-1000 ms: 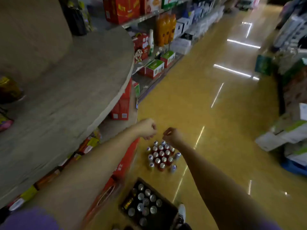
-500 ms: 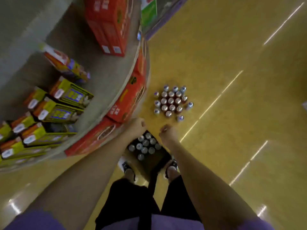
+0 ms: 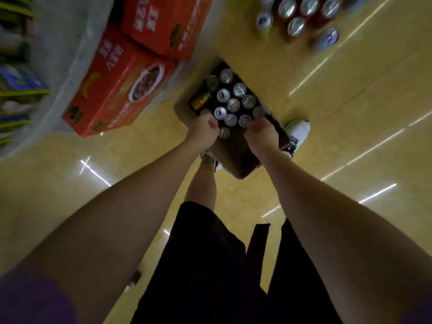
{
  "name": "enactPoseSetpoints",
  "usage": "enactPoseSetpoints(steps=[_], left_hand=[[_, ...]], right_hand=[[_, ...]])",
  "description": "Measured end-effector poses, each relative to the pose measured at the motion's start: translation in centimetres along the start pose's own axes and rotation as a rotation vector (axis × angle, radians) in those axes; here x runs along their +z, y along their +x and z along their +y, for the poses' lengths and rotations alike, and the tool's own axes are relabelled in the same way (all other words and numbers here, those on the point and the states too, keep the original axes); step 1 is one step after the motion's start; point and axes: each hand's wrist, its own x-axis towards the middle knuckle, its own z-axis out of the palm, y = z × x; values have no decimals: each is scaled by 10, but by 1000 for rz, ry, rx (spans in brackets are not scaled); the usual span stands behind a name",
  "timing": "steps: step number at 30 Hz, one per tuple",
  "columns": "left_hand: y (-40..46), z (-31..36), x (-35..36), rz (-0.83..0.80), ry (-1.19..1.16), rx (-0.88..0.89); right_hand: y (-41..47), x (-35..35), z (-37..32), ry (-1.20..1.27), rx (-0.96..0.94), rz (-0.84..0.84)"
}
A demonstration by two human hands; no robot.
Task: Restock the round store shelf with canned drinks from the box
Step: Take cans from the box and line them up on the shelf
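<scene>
An open cardboard box point(image 3: 236, 160) stands on the floor between my feet, with several silver-topped canned drinks point(image 3: 233, 105) upright inside. My left hand point(image 3: 203, 132) hovers with curled fingers at the box's near-left corner, beside a can point(image 3: 224, 132). At the near-right cans, my right hand point(image 3: 261, 134) also has curled fingers. No can shows inside either hand. The round shelf's grey lowest tier point(image 3: 70, 73) curves along the left.
Two red cartons point(image 3: 117, 90) point(image 3: 163, 24) lie on the shelf tier next to the box. A cluster of loose cans point(image 3: 297, 26) stands on the yellow floor at the top. My white shoe point(image 3: 297, 132) is right of the box.
My view swung down from the shelf top to the floor. Both hands dropped from above the floor cans to the box and now sit at its can tops.
</scene>
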Motion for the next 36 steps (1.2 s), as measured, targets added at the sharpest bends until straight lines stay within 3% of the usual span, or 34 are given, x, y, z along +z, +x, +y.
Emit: enactPoseSetpoints(steps=[11,24,27,30,36], left_hand=[[131,-96,64,-65,-41,-78],[254,-129,102,-110,-14,20],[267,-129,116,-166,-91,-1],[266,-128,122,-235,-318,-126],[230,-104,97,-141,-683,-420]], right_hand=[[108,124,43,180,148,32],[212,207,55,174,179,38],[227,217,57,198,157,-30],[228,214,53,188,128,-97],[188,196,35,131,138,-185]])
